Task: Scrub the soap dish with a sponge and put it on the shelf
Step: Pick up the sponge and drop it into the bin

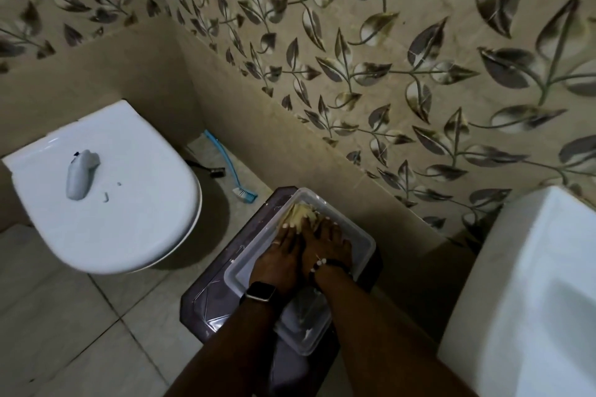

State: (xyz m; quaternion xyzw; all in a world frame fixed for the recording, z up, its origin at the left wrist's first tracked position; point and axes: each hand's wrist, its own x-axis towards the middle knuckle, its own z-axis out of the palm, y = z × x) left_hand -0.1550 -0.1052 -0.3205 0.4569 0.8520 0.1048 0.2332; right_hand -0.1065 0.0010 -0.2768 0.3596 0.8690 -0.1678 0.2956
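Observation:
A clear plastic rectangular container (364, 243) sits on a dark brown stool (206, 300) by the wall. Both my hands are inside it, side by side. My left hand (279, 256), with a watch on the wrist, and my right hand (327, 245), with a bead bracelet, have their fingers laid over a yellow fibrous sponge (298, 211) at the container's far end. The hands hide whatever lies under them. I cannot make out a separate soap dish.
A white toilet (129, 203) with its lid down stands to the left, with a grey bottle (79, 174) lying on the lid. A blue long-handled brush (230, 167) lies on the floor behind it. A white basin (532, 293) is at the right. Leaf-patterned tiles cover the wall.

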